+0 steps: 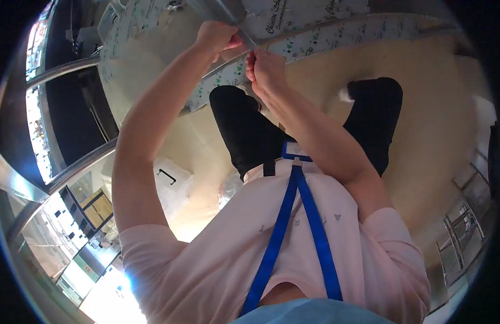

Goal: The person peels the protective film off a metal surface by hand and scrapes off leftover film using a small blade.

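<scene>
My left hand (217, 39) is closed at the top middle of the head view, its fingers curled in at the edge of a panel (169, 54). This panel is covered in film printed with small green marks and dark lettering. Close by on the right, my right hand (268, 69) is also closed, thumb and fingers pressed together near the panel's curved edge. Between and above the hands lies a grey, shiny, see-through-looking strip (220, 12), perhaps film. What the fingers pinch is hidden and too small to make out.
My legs in black trousers (250, 129) are below the panel on a beige floor (434, 108). Curved metal rails (71, 67) run along the left side. A clear plastic box or bag with a black handle (166, 177) lies on the floor. Metal racks (455, 243) stand at right.
</scene>
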### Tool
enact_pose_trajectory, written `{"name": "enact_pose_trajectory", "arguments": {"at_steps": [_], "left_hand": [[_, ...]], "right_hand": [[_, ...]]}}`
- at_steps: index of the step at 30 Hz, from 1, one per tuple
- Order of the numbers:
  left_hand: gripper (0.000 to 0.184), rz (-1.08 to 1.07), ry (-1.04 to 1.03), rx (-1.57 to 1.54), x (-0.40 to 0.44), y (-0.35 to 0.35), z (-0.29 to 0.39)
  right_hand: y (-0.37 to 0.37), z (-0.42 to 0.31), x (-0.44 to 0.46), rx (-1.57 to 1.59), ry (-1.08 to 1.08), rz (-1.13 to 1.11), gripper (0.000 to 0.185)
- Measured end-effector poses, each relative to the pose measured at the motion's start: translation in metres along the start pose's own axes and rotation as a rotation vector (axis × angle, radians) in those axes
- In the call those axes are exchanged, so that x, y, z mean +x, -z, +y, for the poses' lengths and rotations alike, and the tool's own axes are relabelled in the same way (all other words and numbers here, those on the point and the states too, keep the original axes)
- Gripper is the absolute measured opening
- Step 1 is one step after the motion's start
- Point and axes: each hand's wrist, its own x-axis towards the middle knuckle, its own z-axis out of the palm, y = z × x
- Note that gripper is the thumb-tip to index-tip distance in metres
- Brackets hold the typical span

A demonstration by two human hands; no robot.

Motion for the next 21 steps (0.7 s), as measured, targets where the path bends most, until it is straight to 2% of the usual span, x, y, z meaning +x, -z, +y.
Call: {"name": "enact_pose_trajectory", "arguments": {"at_steps": [2, 3, 4, 5, 6, 8, 10, 13, 16, 21], "left_hand": [[0.027, -0.063, -0.077, 0.196, 0.012, -0.001, -0.009], [0.030, -0.097, 0.121, 0.134, 0.005, 0.002, 0.013], [0.030, -0.095, 0.180, 0.113, 0.004, 0.003, 0.018], [0.031, -0.091, 0.239, 0.093, 0.004, 0.004, 0.023], [0.029, -0.058, 0.160, 0.114, 0.001, 0.005, 0.023], [0.020, 0.013, 0.227, -0.070, 0.003, 0.007, 0.022], [0.008, 0.091, 0.529, -0.484, -0.016, 0.015, 0.075], [0.013, 0.153, 0.607, -0.417, -0.023, 0.017, 0.097], [0.013, 0.224, 0.545, -0.534, -0.019, 0.008, 0.079], [0.011, 0.242, 0.597, -0.600, -0.018, 0.007, 0.086]], "right_hand": [[-0.001, -0.003, 0.003, 0.036, 0.013, -0.022, 0.025], [-0.001, -0.004, 0.002, 0.047, 0.013, -0.034, 0.025], [0.000, -0.005, 0.001, 0.057, 0.014, -0.050, 0.024], [-0.001, -0.006, 0.001, 0.063, 0.002, -0.046, 0.024], [-0.003, -0.007, 0.001, 0.071, -0.010, -0.041, 0.023], [-0.005, -0.009, 0.001, 0.074, -0.026, -0.030, 0.023], [-0.006, -0.011, -0.001, 0.061, -0.043, -0.013, 0.022], [-0.005, -0.008, 0.004, 0.074, -0.020, -0.006, 0.023], [-0.006, -0.011, 0.003, 0.037, -0.031, 0.029, 0.023], [-0.006, -0.011, 0.005, 0.003, 0.003, 0.037, 0.026]]}}
